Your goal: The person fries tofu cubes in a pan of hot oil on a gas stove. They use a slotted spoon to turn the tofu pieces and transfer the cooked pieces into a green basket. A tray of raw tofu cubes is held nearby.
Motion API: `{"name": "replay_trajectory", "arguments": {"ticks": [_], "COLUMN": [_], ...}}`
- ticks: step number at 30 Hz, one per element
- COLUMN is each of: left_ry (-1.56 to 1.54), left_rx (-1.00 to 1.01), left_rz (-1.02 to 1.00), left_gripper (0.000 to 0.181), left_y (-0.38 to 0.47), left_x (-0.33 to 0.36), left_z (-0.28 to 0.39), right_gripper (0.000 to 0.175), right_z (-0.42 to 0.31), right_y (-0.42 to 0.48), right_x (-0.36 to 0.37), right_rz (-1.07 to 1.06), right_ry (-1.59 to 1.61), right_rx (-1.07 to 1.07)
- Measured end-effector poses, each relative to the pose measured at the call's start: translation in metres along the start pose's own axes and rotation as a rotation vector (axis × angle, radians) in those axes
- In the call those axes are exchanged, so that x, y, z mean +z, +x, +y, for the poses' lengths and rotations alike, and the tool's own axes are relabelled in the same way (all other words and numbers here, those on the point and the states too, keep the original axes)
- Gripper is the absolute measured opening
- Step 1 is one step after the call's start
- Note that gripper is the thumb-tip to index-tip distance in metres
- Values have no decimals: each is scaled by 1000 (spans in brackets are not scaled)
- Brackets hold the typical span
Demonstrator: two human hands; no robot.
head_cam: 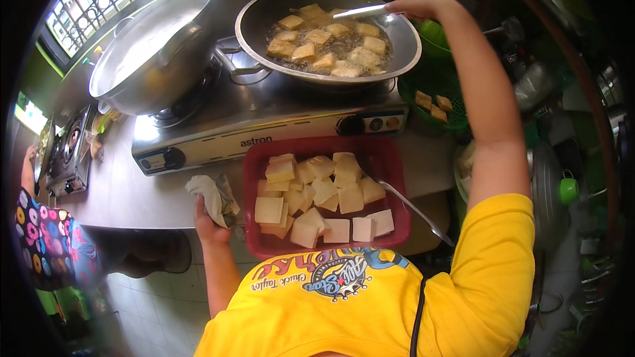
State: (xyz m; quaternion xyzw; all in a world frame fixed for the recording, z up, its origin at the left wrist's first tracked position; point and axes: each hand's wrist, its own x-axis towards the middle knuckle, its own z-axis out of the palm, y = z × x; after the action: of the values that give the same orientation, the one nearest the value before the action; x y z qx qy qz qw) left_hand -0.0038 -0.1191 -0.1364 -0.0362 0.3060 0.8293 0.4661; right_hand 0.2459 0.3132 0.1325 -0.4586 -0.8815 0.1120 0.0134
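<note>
With my right hand (417,2) I grip the handle of a metal utensil (361,11), whose far end reaches over the wok (252,15). Several browned tofu pieces (317,36) sit in bubbling oil (337,50) there. A folded pale cloth (212,197) is in my left hand (212,225), beside a red plastic basin (252,208). Pale uncooked tofu blocks (325,191) fill much of the basin. A metal spoon or ladle (414,208) leans across the basin's right rim, its head partly hidden among the blocks.
The wok rests on a gas stove (278,134), right of a large steaming pot (158,54). A green strainer (459,121) holds several browned pieces. Another person (52,238) stands at far left near a second stove (72,148). Cookware, including a metal lid (548,193), crowds the right.
</note>
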Motion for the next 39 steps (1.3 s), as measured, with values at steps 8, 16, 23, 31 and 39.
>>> {"name": "replay_trajectory", "arguments": {"ticks": [8, 16, 23, 31, 39], "left_ry": [-57, 4, 11, 20, 29], "left_rx": [30, 49, -15, -31, -51], "left_rz": [28, 59, -62, -34, -1], "left_gripper": [36, 37, 36, 37, 37], "left_y": [-12, -12, 3, 6, 9], "left_x": [-11, -18, -9, 4, -10], "left_z": [4, 10, 7, 0, 4], "right_gripper": [42, 30, 28, 26, 37], "right_z": [-28, -3, 9, 118, 197], "right_y": [38, 31, -3, -88, -120], "right_x": [38, 16, 4, -58, 42], "right_rz": [-56, 8, 4, 173, -71], "right_ry": [-391, -119, -59, -86, -123], "right_rx": [41, 16, 40, 75, 565]}}
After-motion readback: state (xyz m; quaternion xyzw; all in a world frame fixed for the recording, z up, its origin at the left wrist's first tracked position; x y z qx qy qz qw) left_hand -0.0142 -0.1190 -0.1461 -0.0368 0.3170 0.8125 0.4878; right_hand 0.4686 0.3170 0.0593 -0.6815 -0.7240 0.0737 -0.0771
